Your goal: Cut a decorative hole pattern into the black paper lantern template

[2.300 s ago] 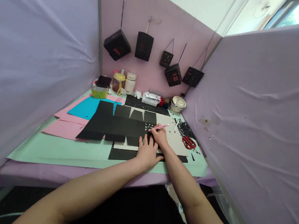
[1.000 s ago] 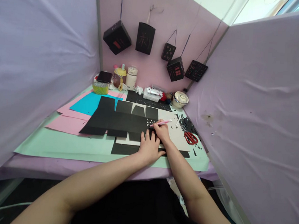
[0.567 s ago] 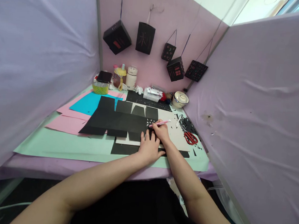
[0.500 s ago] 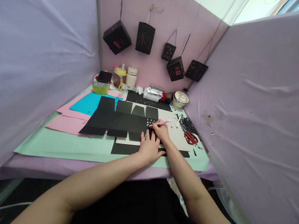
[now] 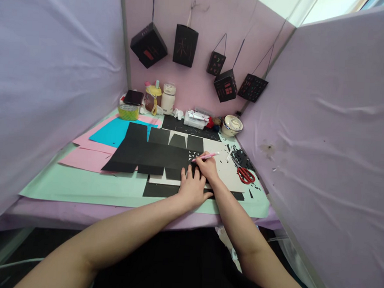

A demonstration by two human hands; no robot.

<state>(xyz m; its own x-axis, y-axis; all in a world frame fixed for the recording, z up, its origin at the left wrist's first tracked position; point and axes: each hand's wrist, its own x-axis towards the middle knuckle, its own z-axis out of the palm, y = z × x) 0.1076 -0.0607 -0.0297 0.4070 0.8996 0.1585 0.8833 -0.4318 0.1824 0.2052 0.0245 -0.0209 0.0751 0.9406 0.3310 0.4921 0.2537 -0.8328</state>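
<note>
A black paper sheet (image 5: 154, 156) with tabs along its edges lies over a white board (image 5: 223, 172). Small triangular cut-outs show white near the sheet's right end. My right hand (image 5: 207, 166) is closed around a slim pink pen-shaped tool (image 5: 207, 157), its tip at the paper beside the cut-outs. Just below it, my left hand (image 5: 192, 188) lies flat with fingers spread, pressing on the sheet's lower right part. Another black strip (image 5: 162, 191) sticks out from under the board's front edge.
Red-handled scissors (image 5: 246, 176) lie at the right beside black paper scraps (image 5: 242, 159). Pink paper (image 5: 82, 159) and blue paper (image 5: 109, 131) lie left. A tape roll (image 5: 128, 112), bottles, a clear box (image 5: 195, 120) and a lidded bowl (image 5: 232, 125) stand behind. Black boxes (image 5: 185, 45) hang above.
The camera view has shifted slightly, so the hanging boxes appear a little higher. Both hands keep nearly the same places on the paper.
</note>
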